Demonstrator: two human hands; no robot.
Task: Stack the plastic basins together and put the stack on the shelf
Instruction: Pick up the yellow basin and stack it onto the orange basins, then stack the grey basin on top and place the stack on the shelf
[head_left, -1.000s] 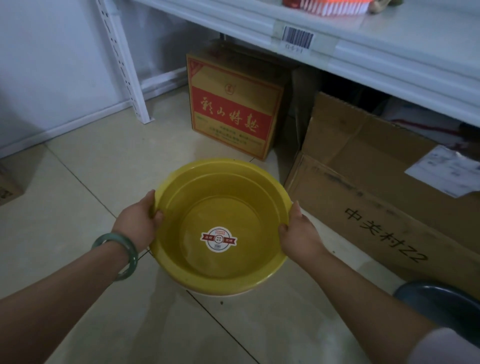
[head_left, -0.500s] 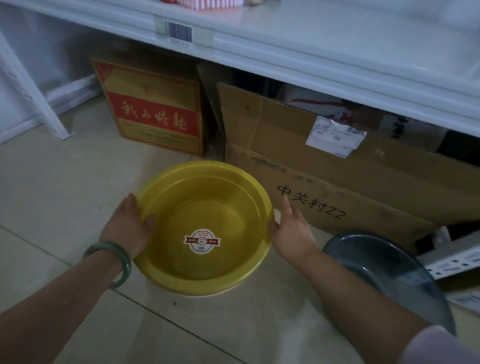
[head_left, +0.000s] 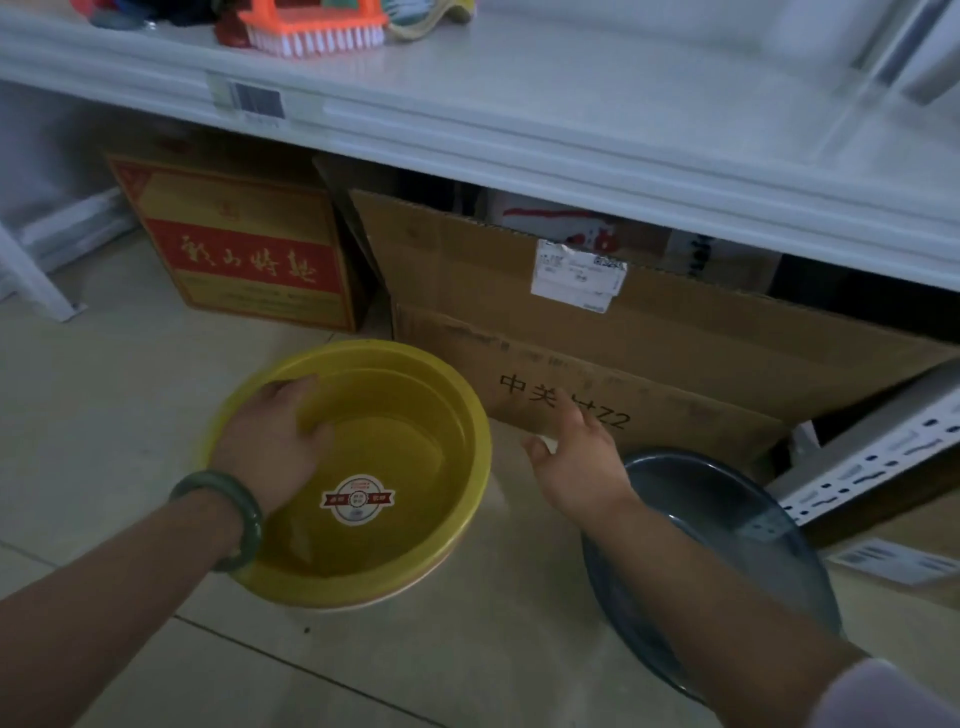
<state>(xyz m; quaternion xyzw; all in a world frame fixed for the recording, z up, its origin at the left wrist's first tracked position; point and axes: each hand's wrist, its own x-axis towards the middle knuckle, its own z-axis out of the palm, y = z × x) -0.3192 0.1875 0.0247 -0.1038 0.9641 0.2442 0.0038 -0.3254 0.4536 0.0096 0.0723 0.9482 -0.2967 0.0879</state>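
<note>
Since half a second ago the right hand (head_left: 582, 462) has let go of the yellow basin (head_left: 358, 467) and drawn off to the right, while the left hand (head_left: 272, 441) has slid over the rim into the bowl.

Nearest, the left forearm with a green bracelet (head_left: 234, 519) reaches in from the lower left. Its fingers (head_left: 311, 434) curl over the near-left rim of the yellow basin, gripping the wall from inside. The basin sits on the tiled floor (head_left: 104, 415) with a round sticker (head_left: 358, 500) at its bottom — a paler edge under it hints at 1 more basin nested below, though that is hard to tell.

The right hand hovers between the 2 basins with fingers (head_left: 571, 415) spread wide, holding nothing. Under its forearm lies a dark blue basin (head_left: 727, 545), apart from the yellow one.

Beyond stand a brown cardboard box (head_left: 597, 364) and a red-and-yellow box (head_left: 244, 249). Above them runs the white shelf (head_left: 571, 104) — an orange scrubbing brush (head_left: 311, 26) rests on it.
</note>
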